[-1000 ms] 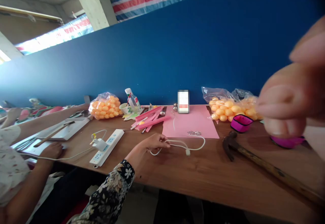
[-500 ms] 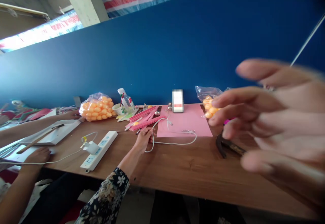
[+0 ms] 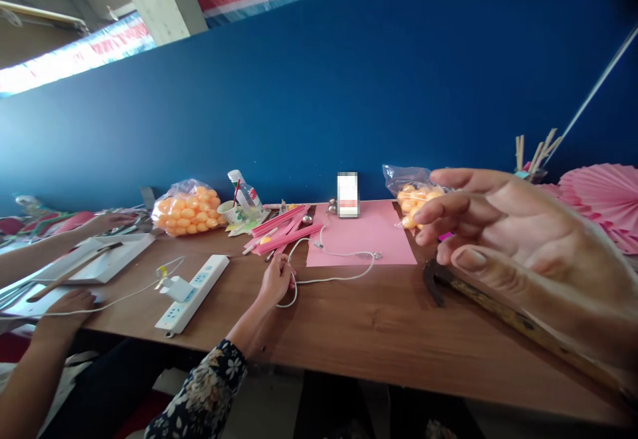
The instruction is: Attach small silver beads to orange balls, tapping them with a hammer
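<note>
My left hand (image 3: 277, 279) is closed on a white charging cable (image 3: 343, 279), low over the table's middle. Loops of the cable run right from the fingers and cross the pink paper sheet (image 3: 389, 233). Close to the camera on the right, my right hand (image 3: 518, 240) is raised with its fingers apart and slightly curled, holding nothing. Below it on the table lies a hammer (image 3: 478, 291), its handle partly hidden by the hand. A phone (image 3: 348, 194) with a blurred screen leans upright at the back of the pink sheet.
A white power strip (image 3: 194, 293) with a charger (image 3: 178, 289) lies left. Bags of orange balls (image 3: 187, 210) stand at the back. Pink strips (image 3: 284, 230), a bottle (image 3: 244, 190) and a pink paper fan (image 3: 603, 200) are around. A co-worker's hands (image 3: 74, 299) are at far left.
My right hand has drawn lower and away from the camera, uncovering the pink fan and more of the hammer. The cable loop over the pink sheet has shifted and dropped slightly.
</note>
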Demonstrator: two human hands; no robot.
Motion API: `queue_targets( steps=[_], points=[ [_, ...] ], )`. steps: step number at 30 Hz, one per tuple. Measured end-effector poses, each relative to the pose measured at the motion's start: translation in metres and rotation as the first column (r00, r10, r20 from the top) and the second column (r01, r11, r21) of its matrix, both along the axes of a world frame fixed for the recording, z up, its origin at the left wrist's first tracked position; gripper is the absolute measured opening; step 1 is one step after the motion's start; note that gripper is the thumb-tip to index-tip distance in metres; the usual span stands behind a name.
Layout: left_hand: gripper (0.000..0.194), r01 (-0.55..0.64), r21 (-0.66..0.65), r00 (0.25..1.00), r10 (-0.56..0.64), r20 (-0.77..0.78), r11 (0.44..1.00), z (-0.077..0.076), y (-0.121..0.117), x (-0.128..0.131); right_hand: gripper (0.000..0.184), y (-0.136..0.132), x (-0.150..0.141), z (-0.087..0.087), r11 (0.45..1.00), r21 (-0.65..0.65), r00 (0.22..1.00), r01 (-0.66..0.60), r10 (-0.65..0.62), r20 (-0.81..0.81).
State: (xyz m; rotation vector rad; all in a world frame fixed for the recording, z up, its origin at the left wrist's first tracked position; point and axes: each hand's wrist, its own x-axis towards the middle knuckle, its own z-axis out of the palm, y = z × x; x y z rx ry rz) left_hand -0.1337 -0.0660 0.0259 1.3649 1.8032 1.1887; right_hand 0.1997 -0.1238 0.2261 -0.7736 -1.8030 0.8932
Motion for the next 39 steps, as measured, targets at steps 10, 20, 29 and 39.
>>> queue_targets(
  steps=[10,20,29,39],
  points=[
    [0.010,0.004,-0.007,0.999,-0.005,-0.035,1.000,-0.004,-0.003,0.002,0.045,0.025,-0.026,-0.098,0.994,-0.087,0.901,-0.069,0.099,0.423],
    [0.009,-0.022,-0.028,0.991,0.018,-0.133,0.999,0.010,-0.012,-0.005,0.042,0.041,-0.054,-0.175,0.919,0.367,0.645,-0.142,-0.196,0.739],
    [0.013,-0.171,-0.131,0.949,0.128,-0.289,0.976,0.009,-0.014,-0.020,0.036,0.035,-0.053,-0.184,0.928,0.330,0.643,-0.172,-0.148,0.752],
    [0.015,-0.238,-0.171,0.790,0.088,-0.607,0.956,0.025,-0.018,-0.038,0.046,0.034,-0.051,-0.185,0.929,0.325,0.673,-0.178,-0.127,0.729]
  ],
)
